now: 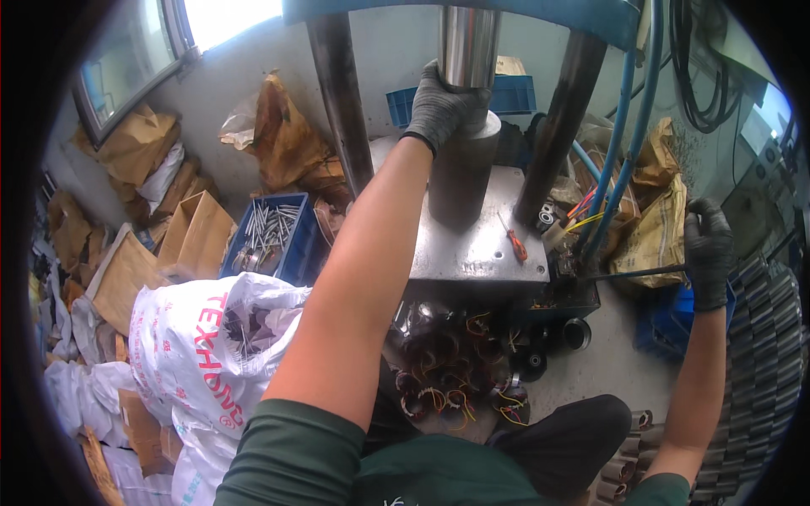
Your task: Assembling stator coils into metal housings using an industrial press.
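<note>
My left hand [443, 110], in a grey glove, reaches up to the shiny ram [467, 46] of a press. Its fingers curl round a metal cylinder [477, 118] just under the ram, on top of a thick dark steel post [460, 185]; the palm hides part of it. The post stands upright on the press's steel plate [481, 263]. Off to the right, my gloved right hand [709, 253] is closed round the end of a dark lever [637, 272]. A screwdriver [518, 250] with a red handle lies on the plate.
Two dark columns [337, 93] flank the ram. Below the plate sit several wired motor parts [447, 371]. A blue crate of metal shafts [274, 228] and a white sack [186, 346] stand left. Blue hoses [629, 126] hang right; metal cylinders [759, 363] are stacked beyond my right arm.
</note>
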Demonstrator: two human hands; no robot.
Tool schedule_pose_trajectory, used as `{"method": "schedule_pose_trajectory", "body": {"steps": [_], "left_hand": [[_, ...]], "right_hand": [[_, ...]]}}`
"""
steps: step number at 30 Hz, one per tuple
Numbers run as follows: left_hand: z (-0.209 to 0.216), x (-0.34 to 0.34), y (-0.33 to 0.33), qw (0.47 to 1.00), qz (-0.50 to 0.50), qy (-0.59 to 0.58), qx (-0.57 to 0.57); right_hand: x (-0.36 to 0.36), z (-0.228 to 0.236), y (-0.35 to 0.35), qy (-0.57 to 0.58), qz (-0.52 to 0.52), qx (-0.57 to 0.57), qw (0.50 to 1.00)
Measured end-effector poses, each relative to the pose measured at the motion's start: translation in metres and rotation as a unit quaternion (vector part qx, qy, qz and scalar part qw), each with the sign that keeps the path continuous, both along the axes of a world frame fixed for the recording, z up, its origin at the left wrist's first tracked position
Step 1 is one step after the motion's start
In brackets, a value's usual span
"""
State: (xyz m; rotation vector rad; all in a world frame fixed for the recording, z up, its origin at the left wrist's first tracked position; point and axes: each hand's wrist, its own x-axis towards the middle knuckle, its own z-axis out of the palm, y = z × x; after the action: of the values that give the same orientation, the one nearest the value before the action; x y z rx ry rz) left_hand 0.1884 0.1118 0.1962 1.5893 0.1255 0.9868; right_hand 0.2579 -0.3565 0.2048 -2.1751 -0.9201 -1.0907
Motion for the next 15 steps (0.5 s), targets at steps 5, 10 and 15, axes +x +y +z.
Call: {"method": "schedule_pose_trajectory", "body": {"steps": [5,10,15], "left_hand": [[-0.001,-0.009,0.007,0.999,0.030,-0.011,0.040],[0.011,-0.008,-0.010,0.998,0.012,-0.013,0.052],[-0.015,0.036,0.029,0.985,0.083,-0.031,0.148]], "right_hand": [[-0.075,-0.034,-0.024,0.049,0.067,-0.175,0.981],[-0.191,-0.072,-0.055,0.275,0.035,-0.313,0.908],[-0.211,-0.123,-0.075,0.303,-0.017,-0.274,0.913]]}}
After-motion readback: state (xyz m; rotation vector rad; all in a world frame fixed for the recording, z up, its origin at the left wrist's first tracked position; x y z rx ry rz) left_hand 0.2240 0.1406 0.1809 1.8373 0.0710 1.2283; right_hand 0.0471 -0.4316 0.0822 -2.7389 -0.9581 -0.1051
